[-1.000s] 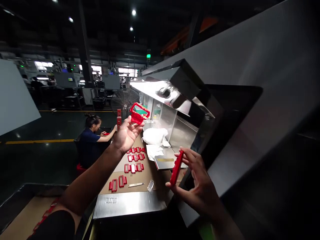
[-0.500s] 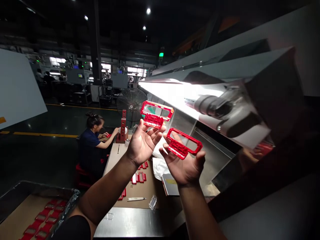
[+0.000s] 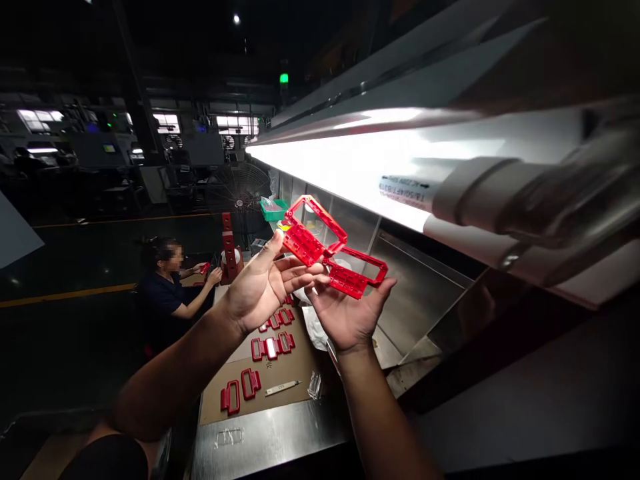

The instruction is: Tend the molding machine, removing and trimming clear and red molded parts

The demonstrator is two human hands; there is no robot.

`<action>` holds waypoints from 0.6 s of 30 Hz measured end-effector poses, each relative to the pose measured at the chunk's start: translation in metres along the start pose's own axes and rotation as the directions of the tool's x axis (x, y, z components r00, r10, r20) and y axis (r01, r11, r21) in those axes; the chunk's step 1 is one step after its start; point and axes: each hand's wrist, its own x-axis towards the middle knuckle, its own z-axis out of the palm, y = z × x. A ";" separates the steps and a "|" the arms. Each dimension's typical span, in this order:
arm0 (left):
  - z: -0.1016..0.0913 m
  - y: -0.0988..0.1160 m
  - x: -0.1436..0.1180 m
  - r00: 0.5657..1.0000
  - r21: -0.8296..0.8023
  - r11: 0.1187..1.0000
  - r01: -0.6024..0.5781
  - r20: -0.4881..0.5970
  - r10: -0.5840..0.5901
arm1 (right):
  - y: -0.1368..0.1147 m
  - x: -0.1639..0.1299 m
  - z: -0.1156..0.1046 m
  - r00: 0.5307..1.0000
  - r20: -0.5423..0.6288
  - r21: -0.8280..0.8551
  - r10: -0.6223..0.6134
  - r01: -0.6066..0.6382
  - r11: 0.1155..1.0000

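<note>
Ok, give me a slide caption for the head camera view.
Left hand and right hand each hold a red plastic frame up beneath a bright tube lamp.

Two red frames point(image 3: 314, 230) point(image 3: 357, 272) at the centre of the frame are seen to be moulded plastic, ribbed and faintly glossy, with clear glossy panes. The table point(image 3: 270, 437) at lower centre is brushed metal, dully reflective. A matt brown cardboard sheet point(image 3: 300, 363) is laid on it. The lamp tube point(image 3: 380, 163) at upper right appears glassy and smooth.
</note>
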 end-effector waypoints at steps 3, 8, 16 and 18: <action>-0.003 0.012 -0.001 1.000 0.111 0.994 0.010 0.027 -0.013 | 0.008 0.000 -0.004 0.999 0.036 0.065 0.027 -0.030 0.997; -0.012 0.040 -0.001 1.000 0.299 0.954 0.007 0.013 -0.012 | 0.017 0.003 -0.001 0.998 0.049 0.060 0.043 -0.046 0.997; -0.016 0.075 -0.006 0.997 0.416 0.909 -0.014 -0.060 0.042 | 0.030 0.015 0.022 0.994 0.074 -0.101 0.086 -0.078 0.992; -0.016 0.081 -0.012 0.992 0.424 0.905 -0.049 -0.084 0.093 | 0.034 0.019 0.031 0.988 0.102 -0.102 0.112 -0.102 0.990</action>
